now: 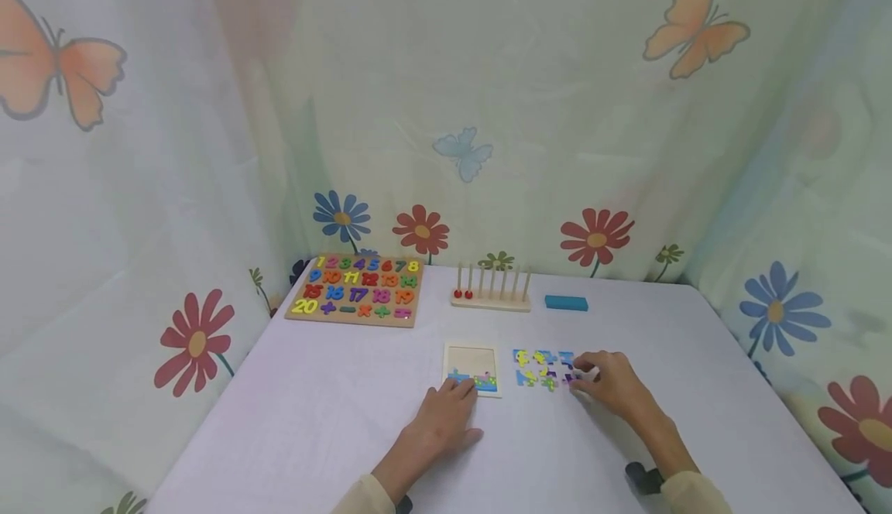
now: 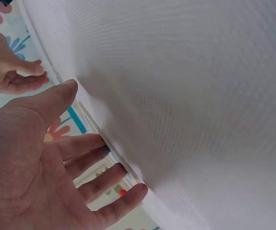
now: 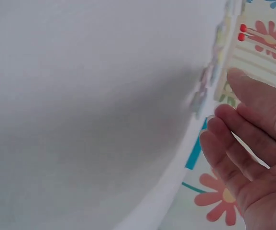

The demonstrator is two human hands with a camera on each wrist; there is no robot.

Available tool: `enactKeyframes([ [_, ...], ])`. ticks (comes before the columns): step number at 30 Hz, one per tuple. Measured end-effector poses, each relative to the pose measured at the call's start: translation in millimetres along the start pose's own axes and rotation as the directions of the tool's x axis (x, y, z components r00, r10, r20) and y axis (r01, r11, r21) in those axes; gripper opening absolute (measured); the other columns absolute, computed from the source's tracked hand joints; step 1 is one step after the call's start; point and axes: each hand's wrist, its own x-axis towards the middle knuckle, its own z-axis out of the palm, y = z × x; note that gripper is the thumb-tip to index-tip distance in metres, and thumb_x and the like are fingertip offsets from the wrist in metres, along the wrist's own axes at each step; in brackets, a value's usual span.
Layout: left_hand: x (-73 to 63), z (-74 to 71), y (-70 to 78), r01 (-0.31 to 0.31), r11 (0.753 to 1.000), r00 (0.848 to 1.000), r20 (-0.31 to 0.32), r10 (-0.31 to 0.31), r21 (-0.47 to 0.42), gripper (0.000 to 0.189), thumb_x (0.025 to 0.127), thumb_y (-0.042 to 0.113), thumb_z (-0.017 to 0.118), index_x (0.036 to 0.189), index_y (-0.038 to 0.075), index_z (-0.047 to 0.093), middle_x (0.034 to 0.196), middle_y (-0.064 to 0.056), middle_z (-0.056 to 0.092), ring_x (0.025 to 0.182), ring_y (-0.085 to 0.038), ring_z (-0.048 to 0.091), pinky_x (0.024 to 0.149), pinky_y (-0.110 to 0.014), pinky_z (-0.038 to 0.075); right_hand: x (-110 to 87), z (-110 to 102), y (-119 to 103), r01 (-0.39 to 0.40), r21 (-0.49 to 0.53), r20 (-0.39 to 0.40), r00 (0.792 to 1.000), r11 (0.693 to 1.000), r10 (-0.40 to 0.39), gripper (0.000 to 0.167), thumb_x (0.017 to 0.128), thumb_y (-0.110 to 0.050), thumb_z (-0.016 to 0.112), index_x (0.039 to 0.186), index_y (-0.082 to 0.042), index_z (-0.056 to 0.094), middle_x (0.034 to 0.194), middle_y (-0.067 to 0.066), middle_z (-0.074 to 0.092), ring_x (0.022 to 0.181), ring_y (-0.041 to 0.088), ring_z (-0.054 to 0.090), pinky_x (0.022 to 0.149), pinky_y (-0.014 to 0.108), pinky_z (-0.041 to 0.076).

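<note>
While near puzzle pieces, right fingers and thumb apart, left fingers outspread at tray.

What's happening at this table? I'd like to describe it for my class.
Someone is working on a small picture puzzle with both bare hands. The left hand rests at the near edge of the puzzle tray, where pieces fill only the near part. The right hand is at the right end of the loose pieces, thumb and fingers apart. Farther back are a number board, a peg stand and a blue block.
</note>
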Motion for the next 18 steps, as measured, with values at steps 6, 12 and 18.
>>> enactKeyframes([
  [6, 2.9, 0.2, 0.0, 0.005, 1.0, 1.0, -0.003, -0.005, -0.002, 0.068, 0.098, 0.05, 0.076, 0.15, 0.009, 0.062, 0.156, -0.003, 0.058, 0.141, -0.026, 0.054, 0.107, -0.051, 0.057, -4.6, -8, -14, 0.06, 0.033, -0.064, 0.996, 0.998, -0.058, 0.035, 0.086, -0.012, 0.092, 0.115, 0.002, 0.079, 0.106, 0.015, 0.078, 0.091, 0.026, 0.068, 0.076, 0.04, 0.064],
  [12, 7.9, 0.8, -5.0, 0.023, 0.997, 0.999, -0.027, -0.025, -0.068, 0.058, 0.1, 0.047, 0.076, 0.143, 0.009, 0.068, 0.156, -0.007, 0.057, 0.138, -0.028, 0.054, 0.104, -0.05, 0.058, -9.8, -7, -51, 0.173, 0.072, -0.143, 0.976, 0.982, -0.161, 0.031, 0.084, -0.008, 0.093, 0.111, 0.0, 0.08, 0.106, 0.013, 0.08, 0.093, 0.031, 0.073, 0.08, 0.046, 0.067],
  [18, 11.8, 2.9, -25.2, 0.064, 0.963, 0.992, -0.089, -0.09, -0.263, 0.052, 0.097, 0.033, 0.083, 0.139, 0.007, 0.068, 0.149, -0.009, 0.061, 0.135, -0.027, 0.056, 0.11, -0.047, 0.056, -8.9, 8, -90, 0.259, 0.159, -0.134, 0.962, 0.953, -0.239, 0.028, 0.085, -0.009, 0.092, 0.11, -0.007, 0.081, 0.108, 0.006, 0.08, 0.093, 0.03, 0.073, 0.08, 0.041, 0.067],
])
